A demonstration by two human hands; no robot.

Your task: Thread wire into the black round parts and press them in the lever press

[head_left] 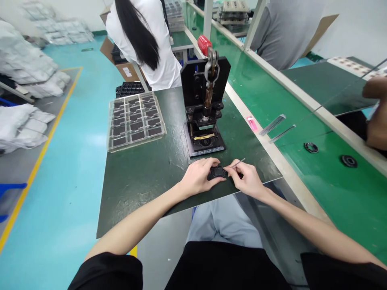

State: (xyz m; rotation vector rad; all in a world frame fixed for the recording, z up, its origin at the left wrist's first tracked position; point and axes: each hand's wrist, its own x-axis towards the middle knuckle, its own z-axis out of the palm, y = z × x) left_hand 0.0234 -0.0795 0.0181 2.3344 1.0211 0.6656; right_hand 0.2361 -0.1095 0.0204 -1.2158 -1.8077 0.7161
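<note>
Left hand (196,177) is curling over a black moulded part (217,172), pinning it against the worktop (142,193), while right hand (246,179) is pinching a slim metal pick (238,162) just beside it. The worktop's dark green, speckled sheet is carrying a black metal hand press (203,106) straight ahead, blocking the view beyond, with a red-capped handle (204,45) rising at its top. To the left, a clear plastic tray (136,121) is holding black pieces in rows of moulded pockets. A green bench (305,108) is running along the right, with two black rings (348,161) lying on it. Past the press, a co-worker in a white shirt (145,40) is standing, and white bagged bundles (24,68) are piling up at far left.
</note>
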